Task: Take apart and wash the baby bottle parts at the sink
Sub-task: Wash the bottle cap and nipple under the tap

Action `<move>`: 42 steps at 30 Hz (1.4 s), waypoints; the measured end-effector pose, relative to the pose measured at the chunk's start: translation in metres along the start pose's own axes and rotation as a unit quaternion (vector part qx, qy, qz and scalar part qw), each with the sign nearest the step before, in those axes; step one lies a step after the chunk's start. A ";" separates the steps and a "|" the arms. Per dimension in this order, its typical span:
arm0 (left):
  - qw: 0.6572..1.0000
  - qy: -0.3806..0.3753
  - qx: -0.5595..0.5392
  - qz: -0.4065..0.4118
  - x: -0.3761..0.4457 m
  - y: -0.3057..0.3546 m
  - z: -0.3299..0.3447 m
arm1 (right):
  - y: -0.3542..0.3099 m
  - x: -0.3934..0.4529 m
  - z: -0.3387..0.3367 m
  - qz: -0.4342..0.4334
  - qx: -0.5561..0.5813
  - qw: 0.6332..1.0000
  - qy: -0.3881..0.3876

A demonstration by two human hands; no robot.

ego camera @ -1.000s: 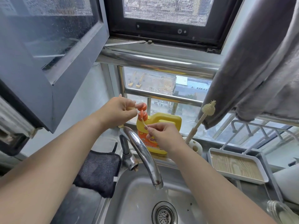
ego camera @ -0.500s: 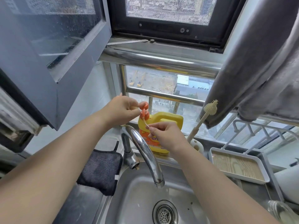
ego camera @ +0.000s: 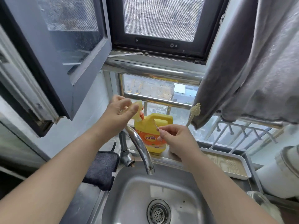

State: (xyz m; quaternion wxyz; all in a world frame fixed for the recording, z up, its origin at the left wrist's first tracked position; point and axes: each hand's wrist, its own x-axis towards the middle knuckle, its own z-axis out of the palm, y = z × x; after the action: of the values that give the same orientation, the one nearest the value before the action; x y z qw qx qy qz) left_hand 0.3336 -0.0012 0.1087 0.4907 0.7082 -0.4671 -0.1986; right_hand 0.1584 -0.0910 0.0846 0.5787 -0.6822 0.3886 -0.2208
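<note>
left hand (ego camera: 120,109): grips translucent teat (ego camera: 137,110), raised to the window light, likely to inspect
right hand (ego camera: 174,136): pinches thin pick (ego camera: 156,126), drawn clear of the teat
both: above sink (ego camera: 129,191)

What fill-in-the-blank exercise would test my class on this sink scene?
1. The left hand holds a pale translucent bottle part above the ____.
2. The right hand pinches a thin ____.
3. The detergent jug behind the tap is ____ in colour.
4. No ____ runs into the sink.

Missing words: tap; brush; yellow; water
</note>
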 end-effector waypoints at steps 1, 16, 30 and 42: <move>0.999 -0.005 -0.029 -0.011 -0.006 0.006 0.002 | -0.003 -0.006 -0.005 -0.017 -0.004 1.000 0.013; 0.966 -0.072 -0.246 -0.034 -0.101 0.057 0.097 | -0.011 -0.127 -0.089 -0.180 -0.119 0.965 0.151; 0.977 -0.140 -0.160 -0.002 -0.145 0.058 0.128 | 0.027 -0.173 -0.110 -0.191 -0.213 0.949 0.135; 0.970 -0.183 -0.156 0.025 -0.151 0.066 0.123 | 0.031 -0.180 -0.114 -0.251 -0.295 0.905 0.174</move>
State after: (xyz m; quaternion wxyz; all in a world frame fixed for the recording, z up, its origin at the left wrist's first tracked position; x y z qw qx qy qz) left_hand 0.1385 0.0607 0.0864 0.5059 0.5625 -0.5298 -0.3833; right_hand -0.0440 -0.0211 0.1078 0.1992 -0.8474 0.3466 -0.3494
